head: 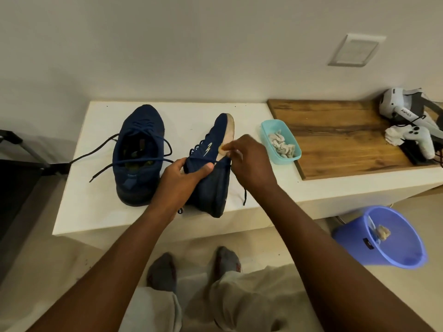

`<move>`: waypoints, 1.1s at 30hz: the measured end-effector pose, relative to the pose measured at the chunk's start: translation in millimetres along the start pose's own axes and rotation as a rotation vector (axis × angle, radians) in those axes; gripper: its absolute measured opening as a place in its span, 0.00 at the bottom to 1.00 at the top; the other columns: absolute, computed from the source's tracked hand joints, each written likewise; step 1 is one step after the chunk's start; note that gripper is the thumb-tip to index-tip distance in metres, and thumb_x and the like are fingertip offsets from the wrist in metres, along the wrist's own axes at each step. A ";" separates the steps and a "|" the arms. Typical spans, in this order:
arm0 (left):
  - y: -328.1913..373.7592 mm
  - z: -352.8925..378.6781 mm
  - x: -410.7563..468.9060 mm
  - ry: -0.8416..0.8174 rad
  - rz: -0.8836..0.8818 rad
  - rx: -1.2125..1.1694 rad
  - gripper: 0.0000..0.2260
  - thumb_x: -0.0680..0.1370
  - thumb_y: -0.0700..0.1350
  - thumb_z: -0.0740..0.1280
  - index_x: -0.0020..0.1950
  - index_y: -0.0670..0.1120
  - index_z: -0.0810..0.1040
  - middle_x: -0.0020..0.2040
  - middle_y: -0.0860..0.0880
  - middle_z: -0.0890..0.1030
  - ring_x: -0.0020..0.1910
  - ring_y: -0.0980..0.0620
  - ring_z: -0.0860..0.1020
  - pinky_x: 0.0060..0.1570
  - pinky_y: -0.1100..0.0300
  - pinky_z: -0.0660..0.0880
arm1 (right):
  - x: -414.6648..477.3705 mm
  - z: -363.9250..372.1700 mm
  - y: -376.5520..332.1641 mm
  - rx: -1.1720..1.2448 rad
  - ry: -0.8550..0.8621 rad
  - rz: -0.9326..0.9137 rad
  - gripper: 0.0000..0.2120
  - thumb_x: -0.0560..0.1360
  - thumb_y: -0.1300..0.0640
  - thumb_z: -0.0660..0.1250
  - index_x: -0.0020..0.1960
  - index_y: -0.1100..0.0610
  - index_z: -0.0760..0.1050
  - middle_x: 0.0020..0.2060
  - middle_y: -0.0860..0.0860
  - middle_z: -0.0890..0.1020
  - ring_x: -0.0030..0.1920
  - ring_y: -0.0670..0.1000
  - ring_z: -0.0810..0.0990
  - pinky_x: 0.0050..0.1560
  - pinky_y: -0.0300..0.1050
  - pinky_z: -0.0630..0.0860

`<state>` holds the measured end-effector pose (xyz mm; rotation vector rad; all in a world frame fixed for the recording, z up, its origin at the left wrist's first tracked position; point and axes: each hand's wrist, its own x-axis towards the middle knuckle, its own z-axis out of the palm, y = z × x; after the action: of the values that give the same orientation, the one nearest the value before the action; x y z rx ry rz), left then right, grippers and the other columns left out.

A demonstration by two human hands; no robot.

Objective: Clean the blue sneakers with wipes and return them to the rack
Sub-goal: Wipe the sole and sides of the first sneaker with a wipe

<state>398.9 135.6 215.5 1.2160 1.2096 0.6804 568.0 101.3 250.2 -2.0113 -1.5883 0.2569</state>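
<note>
White countertop bore the tilted navy mesh sneaker, gripped by the left hand; the right hand pinched a yellowed wipe against its sole, risking smeared grime.

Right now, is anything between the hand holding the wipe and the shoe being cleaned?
Nothing visible. The right hand pinches the wipe against the pale sole edge of the tilted sneaker, which the left hand grips near its laces.
</note>
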 end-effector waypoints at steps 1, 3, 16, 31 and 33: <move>-1.8 -0.7 1.6 0.016 0.004 0.020 0.15 0.73 0.57 0.76 0.56 0.55 0.79 0.50 0.57 0.83 0.51 0.54 0.82 0.49 0.56 0.80 | -6.8 0.0 -5.5 -0.077 -0.055 -0.051 0.11 0.74 0.64 0.68 0.54 0.55 0.84 0.51 0.55 0.81 0.51 0.55 0.79 0.52 0.48 0.76; -2.5 -1.5 3.4 0.013 0.008 0.037 0.14 0.73 0.55 0.76 0.55 0.54 0.80 0.49 0.55 0.84 0.51 0.53 0.82 0.51 0.54 0.80 | -19.1 -3.9 -11.5 -0.147 -0.144 -0.107 0.12 0.73 0.64 0.70 0.54 0.54 0.84 0.50 0.54 0.81 0.50 0.55 0.79 0.50 0.46 0.75; -6.3 0.7 10.9 -0.049 0.090 0.001 0.17 0.71 0.53 0.79 0.56 0.52 0.80 0.48 0.54 0.87 0.48 0.55 0.85 0.48 0.56 0.82 | 101.1 -5.2 9.2 -0.072 0.075 0.148 0.13 0.75 0.66 0.63 0.51 0.57 0.84 0.52 0.55 0.83 0.53 0.54 0.81 0.49 0.39 0.72; 13.5 5.9 -2.7 0.001 0.123 0.101 0.10 0.77 0.52 0.72 0.56 0.50 0.80 0.47 0.56 0.83 0.48 0.56 0.81 0.41 0.60 0.77 | -75.3 -42.1 -42.9 0.128 0.043 0.116 0.08 0.78 0.61 0.67 0.53 0.52 0.83 0.47 0.48 0.81 0.46 0.43 0.79 0.47 0.35 0.75; 17.4 6.5 -4.3 -0.011 0.106 0.088 0.10 0.77 0.53 0.72 0.56 0.50 0.81 0.47 0.56 0.84 0.48 0.55 0.82 0.41 0.59 0.79 | -83.1 -27.6 -45.8 0.015 -0.019 0.028 0.09 0.77 0.62 0.68 0.54 0.54 0.83 0.49 0.51 0.81 0.48 0.48 0.78 0.49 0.42 0.76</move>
<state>407.2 134.3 232.6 1.3634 1.1822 0.7038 519.6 21.2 281.9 -2.0268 -1.5661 0.2990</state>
